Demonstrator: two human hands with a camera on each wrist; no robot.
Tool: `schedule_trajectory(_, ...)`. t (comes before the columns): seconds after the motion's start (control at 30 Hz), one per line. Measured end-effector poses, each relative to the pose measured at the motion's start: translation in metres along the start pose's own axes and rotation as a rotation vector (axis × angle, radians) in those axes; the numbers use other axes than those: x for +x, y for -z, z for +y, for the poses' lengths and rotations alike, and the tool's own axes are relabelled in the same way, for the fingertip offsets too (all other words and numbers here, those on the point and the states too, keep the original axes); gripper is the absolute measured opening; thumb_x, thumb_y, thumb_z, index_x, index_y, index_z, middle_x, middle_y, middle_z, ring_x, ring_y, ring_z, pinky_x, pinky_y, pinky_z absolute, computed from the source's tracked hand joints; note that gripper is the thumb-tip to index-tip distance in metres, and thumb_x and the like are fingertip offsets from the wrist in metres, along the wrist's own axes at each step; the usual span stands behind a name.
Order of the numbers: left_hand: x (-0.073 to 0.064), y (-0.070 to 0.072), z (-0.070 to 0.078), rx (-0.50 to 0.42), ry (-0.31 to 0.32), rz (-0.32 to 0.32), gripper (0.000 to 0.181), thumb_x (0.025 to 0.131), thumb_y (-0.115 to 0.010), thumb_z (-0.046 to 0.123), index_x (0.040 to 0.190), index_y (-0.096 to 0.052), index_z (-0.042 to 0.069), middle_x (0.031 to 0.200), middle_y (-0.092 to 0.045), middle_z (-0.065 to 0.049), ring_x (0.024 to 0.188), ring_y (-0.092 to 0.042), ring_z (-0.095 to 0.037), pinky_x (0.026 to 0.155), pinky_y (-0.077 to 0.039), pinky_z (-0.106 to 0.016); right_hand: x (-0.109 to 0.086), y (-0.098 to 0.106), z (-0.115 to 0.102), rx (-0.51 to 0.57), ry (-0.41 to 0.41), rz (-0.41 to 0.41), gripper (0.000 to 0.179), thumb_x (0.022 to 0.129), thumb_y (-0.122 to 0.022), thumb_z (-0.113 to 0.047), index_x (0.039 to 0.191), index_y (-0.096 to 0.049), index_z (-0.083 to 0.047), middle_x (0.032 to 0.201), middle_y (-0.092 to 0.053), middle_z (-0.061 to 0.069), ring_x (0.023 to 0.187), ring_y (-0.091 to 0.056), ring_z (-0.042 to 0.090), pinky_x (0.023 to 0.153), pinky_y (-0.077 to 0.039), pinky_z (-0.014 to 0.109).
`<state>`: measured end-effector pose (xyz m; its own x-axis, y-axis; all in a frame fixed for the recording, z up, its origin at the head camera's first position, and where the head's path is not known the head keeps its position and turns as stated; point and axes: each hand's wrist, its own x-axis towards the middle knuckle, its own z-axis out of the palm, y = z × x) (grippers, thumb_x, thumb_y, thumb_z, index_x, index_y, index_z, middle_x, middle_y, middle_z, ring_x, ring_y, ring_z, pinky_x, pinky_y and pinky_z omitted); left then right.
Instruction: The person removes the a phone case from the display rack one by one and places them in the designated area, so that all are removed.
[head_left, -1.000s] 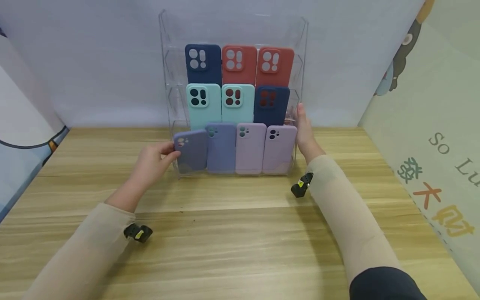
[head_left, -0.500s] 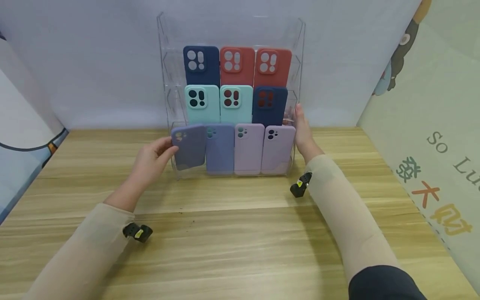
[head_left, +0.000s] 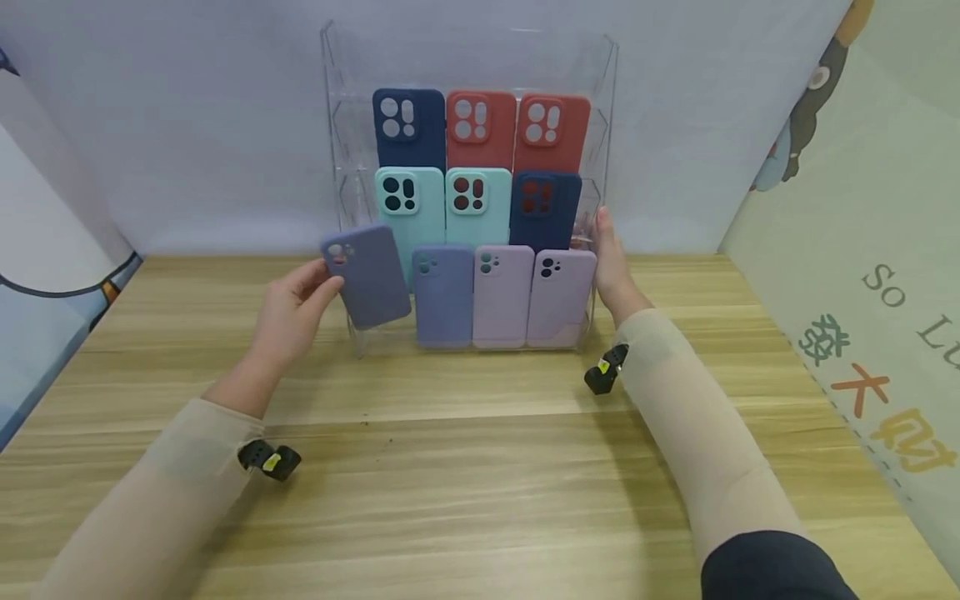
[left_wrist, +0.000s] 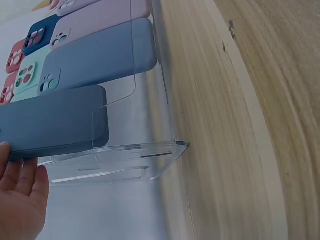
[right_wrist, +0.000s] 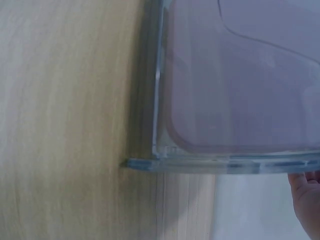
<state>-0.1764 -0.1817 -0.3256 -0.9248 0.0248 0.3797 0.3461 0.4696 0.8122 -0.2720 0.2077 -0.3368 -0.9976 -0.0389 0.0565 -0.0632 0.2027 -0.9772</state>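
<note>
L hand (head_left: 288,321) pinches tilted blue-purple case (head_left: 371,279) by its L edge at the clear stand's (head_left: 465,60) lower L corner, prob so fingers stay clear of the neighbouring blue case (head_left: 443,300); can't tell if its bottom end's inside the front lip. R hand (head_left: 615,267), fingers straight, lies along stand's R side edge, prob to steady it. Stand's nr rear edge of wood-grain worktop (head_left: 465,483), white backdrop (head_left: 232,150) behind, printed panel (head_left: 870,225) at R.
</note>
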Motion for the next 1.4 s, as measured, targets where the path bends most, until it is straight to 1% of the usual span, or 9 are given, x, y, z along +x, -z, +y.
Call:
schedule_trajectory(0.07,0.001,0.000,0.000,-0.055,0.016,0.020,0.031,0.095,-0.055,0.014,0.119,-0.059,-0.006,0.105,-0.065,-0.014,0.086,-0.056,0.001,0.079,-0.049,-0.016,0.000,0.000,0.000,-0.003,-0.001,-0.001,0.081,0.094,-0.010,-0.063,0.148,-0.020,-0.004,0.148,-0.031,0.013,0.132,-0.035,0.026,0.109,-0.026,0.035)
schedule_trajectory(0.27,0.002,0.000,0.003,-0.242,0.033,0.061,0.031,0.094,-0.055,0.008,0.118,-0.056,-0.012,0.090,-0.062,0.012,0.083,-0.060,-0.004,0.078,-0.051,-0.018,0.002,0.000,0.000,-0.014,-0.006,0.010,0.080,0.094,-0.011,-0.062,0.149,-0.016,-0.004,0.153,-0.019,0.009,0.137,-0.024,0.022,0.112,-0.016,0.031)
schedule_trajectory(0.43,0.001,0.000,0.006,-0.276,0.057,0.026,0.033,0.094,-0.056,0.009,0.117,-0.055,-0.014,0.087,-0.062,0.011,0.080,-0.060,-0.003,0.076,-0.052,-0.018,0.001,0.000,-0.001,-0.012,-0.030,0.025,0.079,0.094,-0.011,-0.063,0.150,-0.011,-0.007,0.154,-0.016,0.008,0.138,-0.021,0.022,0.113,-0.014,0.032)
schedule_trajectory(0.6,-0.003,0.000,0.009,-0.346,0.157,-0.039,0.039,0.094,-0.055,0.010,0.124,-0.049,-0.014,0.086,-0.062,0.008,0.080,-0.062,-0.003,0.075,-0.052,-0.018,0.000,0.000,-0.001,0.002,-0.040,0.028,0.080,0.094,-0.009,-0.062,0.149,-0.013,-0.004,0.152,-0.023,0.012,0.135,-0.028,0.026,0.112,-0.020,0.035)
schedule_trajectory(0.73,-0.009,0.002,0.009,-0.350,0.232,-0.088,0.042,0.095,-0.054,0.013,0.129,-0.047,-0.011,0.088,-0.062,0.008,0.081,-0.063,-0.003,0.075,-0.052,-0.019,0.002,-0.001,0.000,0.028,-0.029,0.026,0.079,0.096,-0.011,-0.059,0.148,-0.015,0.000,0.150,-0.027,0.015,0.132,-0.034,0.028,0.110,-0.024,0.035)
schedule_trajectory(0.87,-0.016,0.005,0.010,-0.303,0.275,-0.130,0.044,0.097,-0.051,0.017,0.132,-0.045,-0.009,0.092,-0.060,0.006,0.084,-0.062,-0.002,0.076,-0.053,-0.020,0.003,-0.001,0.000,0.033,-0.031,0.028,0.078,0.096,-0.010,-0.058,0.147,-0.015,0.001,0.147,-0.031,0.017,0.130,-0.035,0.028,0.109,-0.026,0.035)
schedule_trajectory(1.03,-0.021,0.007,0.010,-0.286,0.305,-0.136,0.045,0.098,-0.050,0.020,0.134,-0.044,-0.007,0.092,-0.060,0.008,0.083,-0.061,-0.002,0.074,-0.053,-0.019,0.000,-0.001,-0.004,0.029,-0.035,0.018,0.076,0.097,-0.009,-0.057,0.148,-0.016,0.000,0.148,-0.029,0.017,0.131,-0.034,0.029,0.110,-0.024,0.036)
schedule_trajectory(1.2,-0.026,0.010,0.005,-0.318,0.328,-0.139,0.047,0.098,-0.049,0.021,0.134,-0.042,-0.008,0.092,-0.060,0.009,0.083,-0.062,-0.002,0.072,-0.053,-0.018,0.002,0.000,0.001,0.045,-0.033,0.031,0.078,0.095,-0.010,-0.059,0.147,-0.021,-0.002,0.145,-0.034,0.017,0.130,-0.036,0.029,0.107,-0.030,0.039)
schedule_trajectory(1.4,-0.032,0.017,0.001,-0.337,0.361,-0.149,0.055,0.098,-0.049,0.025,0.137,-0.036,-0.010,0.096,-0.058,0.009,0.083,-0.060,-0.001,0.072,-0.052,-0.016,0.005,-0.003,0.001,0.028,-0.009,0.021,0.079,0.095,-0.010,-0.060,0.148,-0.019,-0.003,0.147,-0.032,0.015,0.130,-0.036,0.029,0.108,-0.028,0.039)
